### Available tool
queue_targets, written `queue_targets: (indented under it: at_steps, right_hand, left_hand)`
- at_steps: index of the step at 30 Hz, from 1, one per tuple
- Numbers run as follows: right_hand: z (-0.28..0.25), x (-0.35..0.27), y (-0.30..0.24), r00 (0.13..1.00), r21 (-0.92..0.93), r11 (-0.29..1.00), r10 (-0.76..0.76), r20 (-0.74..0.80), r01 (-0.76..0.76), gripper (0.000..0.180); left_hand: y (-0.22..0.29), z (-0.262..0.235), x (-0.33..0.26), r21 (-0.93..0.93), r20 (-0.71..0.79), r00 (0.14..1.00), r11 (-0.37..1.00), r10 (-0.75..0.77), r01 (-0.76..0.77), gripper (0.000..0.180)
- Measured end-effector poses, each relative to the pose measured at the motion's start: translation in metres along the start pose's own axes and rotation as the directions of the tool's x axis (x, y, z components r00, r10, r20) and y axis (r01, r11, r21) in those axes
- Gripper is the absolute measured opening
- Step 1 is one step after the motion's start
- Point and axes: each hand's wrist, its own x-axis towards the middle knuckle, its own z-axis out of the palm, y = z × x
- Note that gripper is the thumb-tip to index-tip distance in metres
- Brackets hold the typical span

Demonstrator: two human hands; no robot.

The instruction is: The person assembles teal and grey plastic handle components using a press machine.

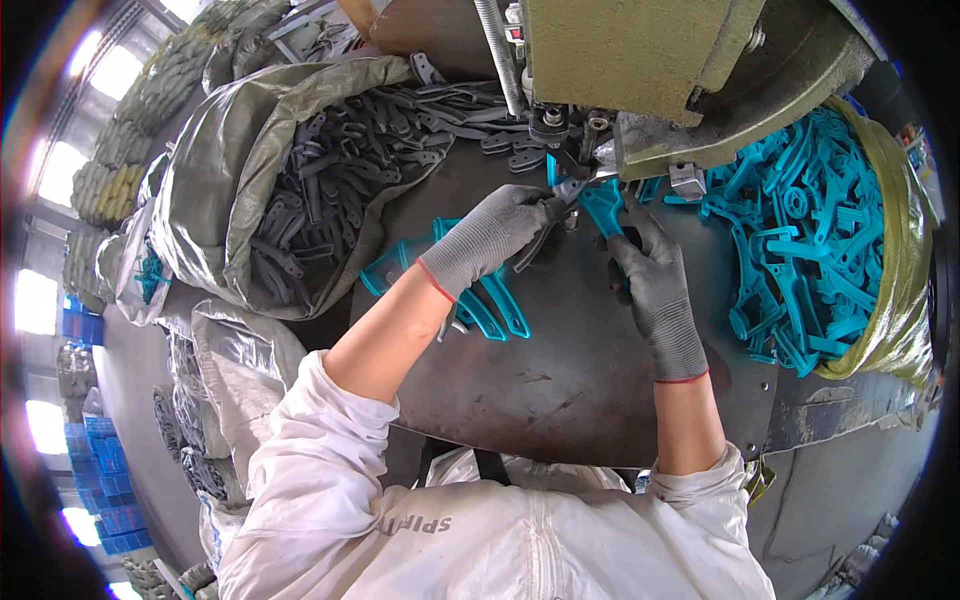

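My left hand [490, 235], in a grey knitted glove, is closed around a dark grey handle-shaped piece [533, 250] just below the machine head. Its fingertips are close to the metal parts under the head, and the piece's exact kind is not clear. Closed too, my gloved right hand [655, 285] grips a teal plastic handle piece [602, 207] by its near end. The far end of that piece reaches under the machine, near my left fingertips. Beneath my left wrist, several loose teal handle pieces [505, 302] rest on the dark metal tabletop [560, 390].
The olive-green machine [625, 55] overhangs the table's far side. At the left, an open woven sack [205, 200] spills grey handle pieces [335, 170] onto the tabletop. A yellowish sack [905, 270] of teal plastic pieces [800, 240] stands at the right. Blue crates [105, 480] are stacked far left.
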Motion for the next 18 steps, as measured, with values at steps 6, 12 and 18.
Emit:
queue_targets:
  at_steps: [6, 12, 18]
  right_hand:
    - [0.003, 0.017, 0.009, 0.988, 0.206, 0.976, 0.037, 0.15, -0.068, 0.055]
    - [-0.002, 0.022, 0.021, 0.978, 0.047, 0.986, 0.15, 0.146, -0.158, 0.058]
    - [0.004, 0.021, 0.023, 0.982, 0.064, 0.986, 0.143, 0.126, -0.152, 0.054]
  left_hand:
    - [0.005, 0.002, 0.003, 0.431, -0.07, 0.997, 0.902, 0.038, -0.005, 0.036]
    - [-0.033, -0.062, 0.035, 0.98, -0.073, 0.806, 0.193, 0.587, -0.052, 0.022]
    - [-0.064, -0.168, 0.058, 0.945, -0.323, 0.722, 0.167, 0.611, 0.281, 0.031]
